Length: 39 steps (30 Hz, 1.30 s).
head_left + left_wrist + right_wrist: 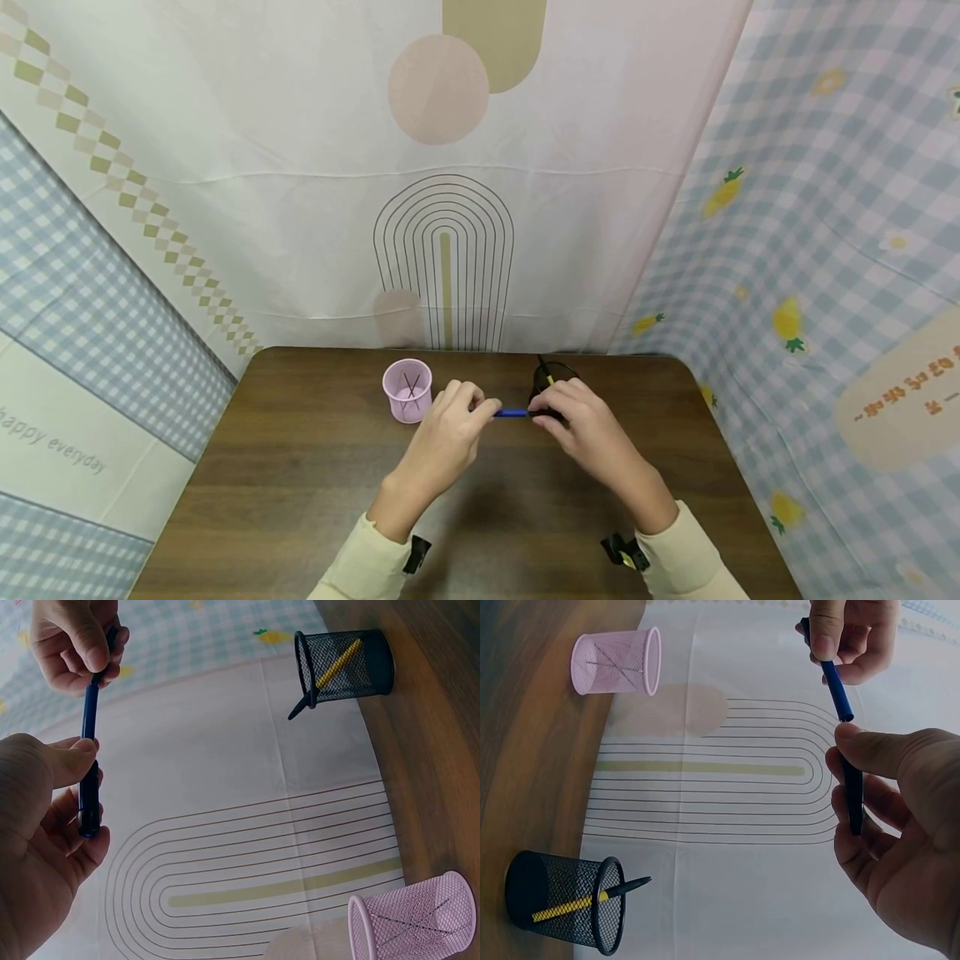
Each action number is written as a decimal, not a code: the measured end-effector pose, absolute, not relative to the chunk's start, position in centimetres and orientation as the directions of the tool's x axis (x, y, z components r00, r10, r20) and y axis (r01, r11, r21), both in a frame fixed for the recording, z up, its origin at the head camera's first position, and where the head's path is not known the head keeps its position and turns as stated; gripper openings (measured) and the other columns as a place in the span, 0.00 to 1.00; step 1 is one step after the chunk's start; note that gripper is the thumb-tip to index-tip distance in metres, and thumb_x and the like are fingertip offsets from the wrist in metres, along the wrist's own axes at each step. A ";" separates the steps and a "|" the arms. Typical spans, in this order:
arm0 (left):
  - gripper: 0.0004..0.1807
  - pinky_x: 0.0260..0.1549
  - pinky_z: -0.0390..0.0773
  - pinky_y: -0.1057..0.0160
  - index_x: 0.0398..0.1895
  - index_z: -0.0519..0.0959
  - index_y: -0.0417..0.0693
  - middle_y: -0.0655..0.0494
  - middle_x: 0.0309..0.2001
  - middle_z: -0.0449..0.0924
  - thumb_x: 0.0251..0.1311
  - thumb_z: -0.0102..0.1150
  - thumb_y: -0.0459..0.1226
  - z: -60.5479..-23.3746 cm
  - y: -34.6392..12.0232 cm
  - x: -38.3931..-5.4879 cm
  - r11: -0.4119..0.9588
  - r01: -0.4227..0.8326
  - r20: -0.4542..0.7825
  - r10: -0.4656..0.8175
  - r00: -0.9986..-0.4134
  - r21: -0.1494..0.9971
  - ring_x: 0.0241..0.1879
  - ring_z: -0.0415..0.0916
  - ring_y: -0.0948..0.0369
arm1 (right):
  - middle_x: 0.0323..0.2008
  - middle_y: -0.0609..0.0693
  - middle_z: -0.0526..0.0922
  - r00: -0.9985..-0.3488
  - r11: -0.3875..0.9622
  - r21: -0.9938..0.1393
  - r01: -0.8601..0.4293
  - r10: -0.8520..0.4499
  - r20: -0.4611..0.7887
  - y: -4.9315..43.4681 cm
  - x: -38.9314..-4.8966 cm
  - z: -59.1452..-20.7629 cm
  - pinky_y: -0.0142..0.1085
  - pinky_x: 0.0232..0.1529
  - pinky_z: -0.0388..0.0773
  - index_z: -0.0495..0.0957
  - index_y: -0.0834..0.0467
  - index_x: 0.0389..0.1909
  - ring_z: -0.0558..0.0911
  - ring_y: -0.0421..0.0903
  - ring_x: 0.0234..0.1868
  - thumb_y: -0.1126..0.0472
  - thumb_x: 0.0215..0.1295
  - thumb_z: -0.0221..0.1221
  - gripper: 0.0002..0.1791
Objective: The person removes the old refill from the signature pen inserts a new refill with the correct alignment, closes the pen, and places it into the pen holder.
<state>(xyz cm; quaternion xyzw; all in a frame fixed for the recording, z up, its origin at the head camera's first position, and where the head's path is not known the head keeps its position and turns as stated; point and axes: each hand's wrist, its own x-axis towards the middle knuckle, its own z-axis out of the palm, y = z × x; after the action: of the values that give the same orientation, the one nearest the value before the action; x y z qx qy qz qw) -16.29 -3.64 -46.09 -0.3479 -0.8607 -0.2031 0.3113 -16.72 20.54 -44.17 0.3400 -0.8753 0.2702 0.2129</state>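
Both hands hold one slim pen (pixel 512 412) level above the table, blue in the middle and black towards its ends. My left hand (pixel 448 429) pinches one end between thumb and fingers. The dark other end is gripped by my right hand (pixel 588 425). In the right wrist view the blue barrel (pixel 838 694) stops close to the right thumb, and the black piece (pixel 853 795) lies along the right fingers. Whether the two pieces are joined there, I cannot tell.
A pink mesh pen cup (pixel 397 408) stands left of the left hand. Behind the right hand is a black mesh pen cup (pixel 525 892) with a yellow and black pen (pixel 570 909) leaning in it. The brown wooden table (pixel 300 483) meets a hanging cloth (pixel 315 250) at its back edge.
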 end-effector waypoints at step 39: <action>0.11 0.33 0.72 0.61 0.43 0.82 0.47 0.53 0.36 0.73 0.61 0.61 0.24 -46.0 -3.9 -16.5 0.679 0.725 0.689 0.471 -0.551 0.116 0.35 0.70 0.55 | 0.37 0.42 0.83 -0.678 0.684 -0.250 -0.685 -0.474 0.562 20.6 -16.6 -44.2 0.37 0.39 0.76 0.84 0.51 0.38 0.76 0.41 0.38 0.66 0.56 0.74 0.12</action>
<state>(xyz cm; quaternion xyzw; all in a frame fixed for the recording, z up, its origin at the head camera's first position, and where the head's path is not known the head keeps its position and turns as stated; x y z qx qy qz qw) -16.48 -3.85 -45.97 -0.3486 -0.8580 -0.1979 0.3211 -16.58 20.63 -44.20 0.3265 -0.8874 0.2267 0.2335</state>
